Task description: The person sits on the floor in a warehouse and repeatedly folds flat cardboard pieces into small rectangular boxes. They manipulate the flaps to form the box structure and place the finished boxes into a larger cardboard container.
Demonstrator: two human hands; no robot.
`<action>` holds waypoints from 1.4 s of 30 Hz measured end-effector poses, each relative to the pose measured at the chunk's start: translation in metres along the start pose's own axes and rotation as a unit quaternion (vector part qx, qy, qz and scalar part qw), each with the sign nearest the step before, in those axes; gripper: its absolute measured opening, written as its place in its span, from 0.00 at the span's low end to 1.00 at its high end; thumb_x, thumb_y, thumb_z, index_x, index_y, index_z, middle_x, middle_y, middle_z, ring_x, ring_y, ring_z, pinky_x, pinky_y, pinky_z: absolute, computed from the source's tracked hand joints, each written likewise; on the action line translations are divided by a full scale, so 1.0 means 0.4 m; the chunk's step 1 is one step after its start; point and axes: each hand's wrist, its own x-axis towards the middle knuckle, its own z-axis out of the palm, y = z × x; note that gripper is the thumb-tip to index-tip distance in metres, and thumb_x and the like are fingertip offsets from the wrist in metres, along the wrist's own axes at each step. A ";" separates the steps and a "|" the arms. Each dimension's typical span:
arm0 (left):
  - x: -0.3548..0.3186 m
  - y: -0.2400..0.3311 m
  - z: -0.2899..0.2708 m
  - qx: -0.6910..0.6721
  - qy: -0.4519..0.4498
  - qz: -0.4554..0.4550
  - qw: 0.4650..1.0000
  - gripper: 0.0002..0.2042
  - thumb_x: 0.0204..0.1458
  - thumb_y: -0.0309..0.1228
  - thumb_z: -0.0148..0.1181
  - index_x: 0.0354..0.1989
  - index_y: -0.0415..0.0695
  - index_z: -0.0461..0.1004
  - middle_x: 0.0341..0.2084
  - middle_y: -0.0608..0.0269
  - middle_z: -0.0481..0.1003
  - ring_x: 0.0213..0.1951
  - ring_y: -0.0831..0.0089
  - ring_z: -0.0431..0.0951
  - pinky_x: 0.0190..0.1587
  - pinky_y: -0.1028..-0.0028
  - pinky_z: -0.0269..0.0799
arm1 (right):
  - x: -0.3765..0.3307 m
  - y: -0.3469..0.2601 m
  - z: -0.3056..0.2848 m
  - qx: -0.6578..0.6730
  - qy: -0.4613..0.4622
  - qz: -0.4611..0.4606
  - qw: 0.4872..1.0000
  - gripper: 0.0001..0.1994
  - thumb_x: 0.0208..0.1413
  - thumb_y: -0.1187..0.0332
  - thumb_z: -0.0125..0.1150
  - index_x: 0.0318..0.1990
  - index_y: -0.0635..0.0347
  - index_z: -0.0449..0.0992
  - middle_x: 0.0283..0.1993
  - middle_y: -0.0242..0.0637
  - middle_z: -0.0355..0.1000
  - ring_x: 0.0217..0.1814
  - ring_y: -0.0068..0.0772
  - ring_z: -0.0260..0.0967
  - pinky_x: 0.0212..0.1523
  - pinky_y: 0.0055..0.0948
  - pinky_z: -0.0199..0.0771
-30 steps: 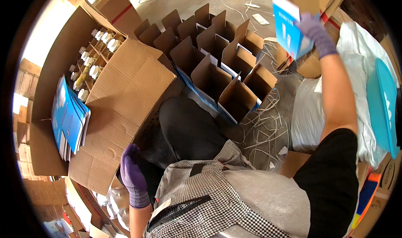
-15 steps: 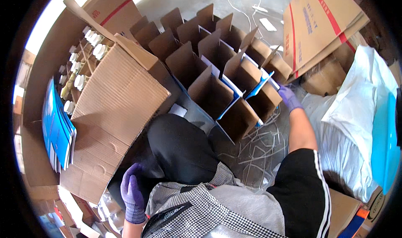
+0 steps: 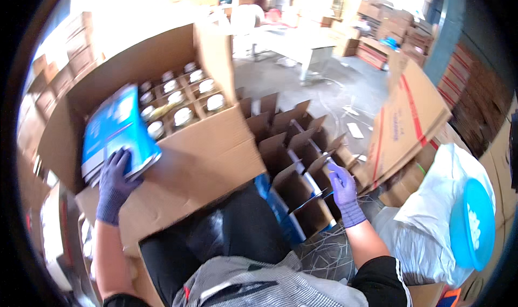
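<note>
My left hand (image 3: 114, 184), in a purple glove, rests flat on a stack of blue flat cartons (image 3: 117, 134) lying on the flap of a large open cardboard box (image 3: 210, 156). Inside that box stand several jars with pale lids (image 3: 181, 99) in dividers. My right hand (image 3: 343, 190), also purple-gloved, grips the edge of a blue flat carton (image 3: 322, 177) standing among several small open brown boxes (image 3: 294, 145) on the floor in front of me.
A flattened cardboard box with red tape (image 3: 407, 123) leans at the right. White plastic bags (image 3: 437, 220) and a light blue round lid (image 3: 472, 223) lie at the lower right. A white table (image 3: 291, 42) and stacked cartons (image 3: 377, 21) stand farther back.
My left hand rose from my lap onto the blue carton stack. My right hand came down from holding a blue carton high to the small boxes. The view tilted up.
</note>
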 end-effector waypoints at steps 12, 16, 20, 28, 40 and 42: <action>-0.285 0.223 -0.169 -0.144 0.192 0.140 0.961 0.19 0.41 0.29 0.63 0.45 0.43 0.79 0.40 0.56 0.79 0.40 0.56 0.80 0.43 0.60 0.75 | -0.081 -0.578 0.655 0.496 -0.492 0.274 0.661 0.32 0.65 0.50 0.57 0.67 0.65 0.63 0.64 0.45 0.67 0.62 0.42 0.69 0.63 0.38 0.70; -0.540 0.338 -0.026 -0.193 -0.027 0.181 0.964 0.24 0.44 0.38 0.67 0.52 0.47 0.75 0.56 0.56 0.70 0.56 0.57 0.71 0.57 0.51 0.69 | -0.057 -0.613 0.726 0.435 -0.485 0.300 0.697 0.37 0.60 0.52 0.65 0.68 0.67 0.59 0.65 0.48 0.66 0.66 0.44 0.65 0.66 0.42 0.68; -0.463 0.151 -0.150 -0.121 0.261 -0.076 0.955 0.41 0.41 0.42 0.74 0.64 0.38 0.63 0.57 0.41 0.67 0.60 0.42 0.67 0.62 0.43 0.62 | -0.138 -0.568 0.660 0.358 -0.494 0.190 0.769 0.28 0.62 0.61 0.65 0.65 0.64 0.65 0.62 0.44 0.70 0.63 0.40 0.68 0.64 0.40 0.70; -0.353 0.008 -0.394 -0.674 0.227 -0.247 0.658 0.27 0.54 0.39 0.69 0.56 0.32 0.72 0.43 0.54 0.79 0.43 0.71 0.79 0.50 0.73 0.75 | -0.191 -0.651 0.529 0.189 -0.554 -0.073 0.808 0.33 0.50 0.75 0.72 0.65 0.61 0.66 0.64 0.39 0.67 0.68 0.41 0.63 0.67 0.39 0.64; -0.362 0.187 -0.375 -0.565 0.311 -0.210 0.735 0.18 0.57 0.33 0.66 0.53 0.35 0.74 0.41 0.58 0.80 0.42 0.73 0.79 0.47 0.74 0.75 | -0.191 -0.869 0.323 0.440 -0.278 0.019 0.854 0.21 0.69 0.56 0.51 0.56 0.65 0.71 0.54 0.43 0.73 0.55 0.37 0.72 0.58 0.34 0.71; -0.363 0.232 -0.335 -0.576 0.340 -0.165 0.725 0.14 0.61 0.29 0.59 0.52 0.37 0.73 0.41 0.60 0.78 0.42 0.73 0.77 0.46 0.75 0.73 | -0.247 -0.885 0.288 0.053 -0.203 -0.164 0.964 0.18 0.67 0.63 0.52 0.58 0.64 0.70 0.56 0.43 0.71 0.56 0.37 0.70 0.60 0.35 0.69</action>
